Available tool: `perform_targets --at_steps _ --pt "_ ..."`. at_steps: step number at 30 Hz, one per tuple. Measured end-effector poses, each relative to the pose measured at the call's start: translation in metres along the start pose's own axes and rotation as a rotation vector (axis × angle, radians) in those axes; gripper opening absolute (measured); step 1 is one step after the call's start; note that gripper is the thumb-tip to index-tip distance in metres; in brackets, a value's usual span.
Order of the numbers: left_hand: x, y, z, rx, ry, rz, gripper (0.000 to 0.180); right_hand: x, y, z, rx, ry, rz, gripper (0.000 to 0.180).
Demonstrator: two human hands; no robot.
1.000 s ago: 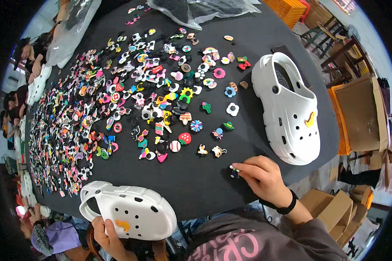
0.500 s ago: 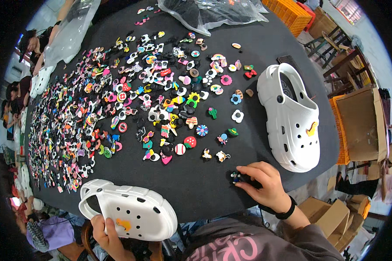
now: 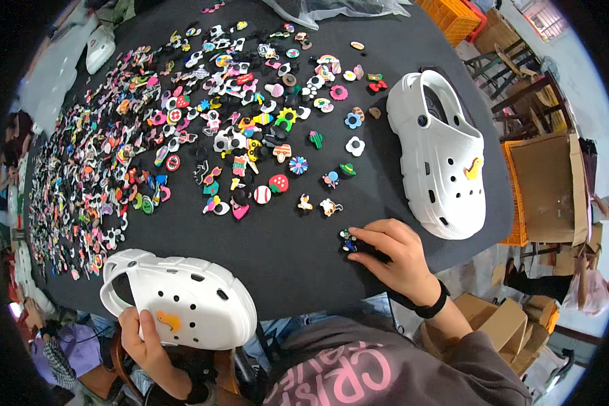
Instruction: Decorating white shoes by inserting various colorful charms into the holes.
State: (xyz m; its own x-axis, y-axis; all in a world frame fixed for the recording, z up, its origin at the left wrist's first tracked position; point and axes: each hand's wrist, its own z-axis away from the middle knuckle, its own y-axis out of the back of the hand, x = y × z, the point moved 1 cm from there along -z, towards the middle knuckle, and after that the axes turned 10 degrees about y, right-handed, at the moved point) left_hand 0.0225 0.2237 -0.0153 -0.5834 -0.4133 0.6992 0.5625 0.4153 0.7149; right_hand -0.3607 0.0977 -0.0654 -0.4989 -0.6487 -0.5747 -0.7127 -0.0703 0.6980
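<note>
At near left, a white, hole-dotted plastic clog (image 3: 216, 308) is grasped by the left hand (image 3: 144, 342). Farther right, a small blue-green charm (image 3: 347, 241) is seemingly pinched by the right hand (image 3: 396, 258).

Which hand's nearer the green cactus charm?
Right: the right hand is below-right of the green cactus charm; the left hand, gripping a clog, is farther to its lower left.

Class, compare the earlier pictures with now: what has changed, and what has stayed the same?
The right hand has spread its thumb and forefinger apart at the small dark charm, which shows more fully; whether it is gripped is unclear. The view has shifted, so most things sit higher. The left hand still holds its white clog; the other clog stays on the black table.
</note>
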Motion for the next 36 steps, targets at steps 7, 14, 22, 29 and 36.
perform_targets --at_steps 7,14,22,29,36 --pt "-0.002 -0.004 0.002 0.022 -0.027 0.049 0.02 -0.035 -0.015 -0.013 -0.101 0.052 -0.047 0.029" --pt "-0.01 -0.008 0.0 0.027 -0.087 0.135 0.011 -0.064 -0.054 -0.053 -0.113 0.156 -0.139 0.032" --pt "0.004 -0.009 0.005 0.069 -0.09 0.108 0.008 -0.041 -0.071 -0.068 -0.16 0.073 -0.216 0.03" --pt "0.006 -0.008 0.003 0.11 -0.091 0.058 0.01 -0.047 -0.056 -0.073 -0.245 0.014 -0.288 0.041" --pt "0.016 -0.005 0.005 0.067 -0.012 0.005 0.012 -0.041 -0.002 -0.109 -0.25 0.053 -0.102 0.035"
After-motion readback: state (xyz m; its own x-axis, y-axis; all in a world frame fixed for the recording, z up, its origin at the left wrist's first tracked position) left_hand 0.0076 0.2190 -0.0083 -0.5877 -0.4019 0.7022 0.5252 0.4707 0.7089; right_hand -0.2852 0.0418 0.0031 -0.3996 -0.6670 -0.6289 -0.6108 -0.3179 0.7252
